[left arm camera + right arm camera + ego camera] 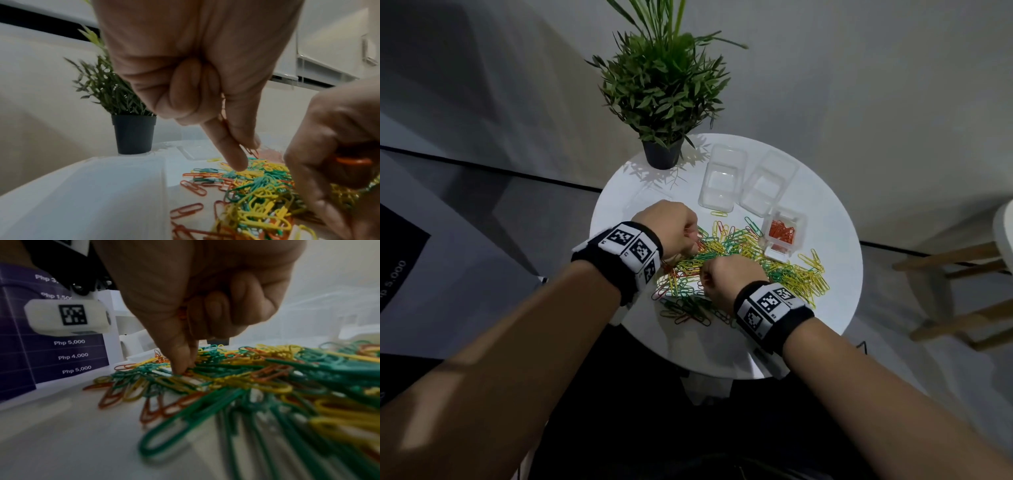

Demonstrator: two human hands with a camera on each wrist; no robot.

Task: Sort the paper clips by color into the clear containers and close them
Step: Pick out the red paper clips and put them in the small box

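Note:
A mixed pile of orange, yellow and green paper clips covers the middle of the round white table. My left hand hovers over the pile's left side, thumb and index finger pinching a few orange clips. My right hand reaches into the pile's near side, fingertips pinching an orange clip, with more orange clips tucked in its palm. One open clear container to the right holds orange clips. Two open clear containers stand empty behind the pile.
A potted plant stands at the table's far left. Another clear plastic piece lies behind my left hand. A wooden stool is off to the right, and a printed price sign is on the left.

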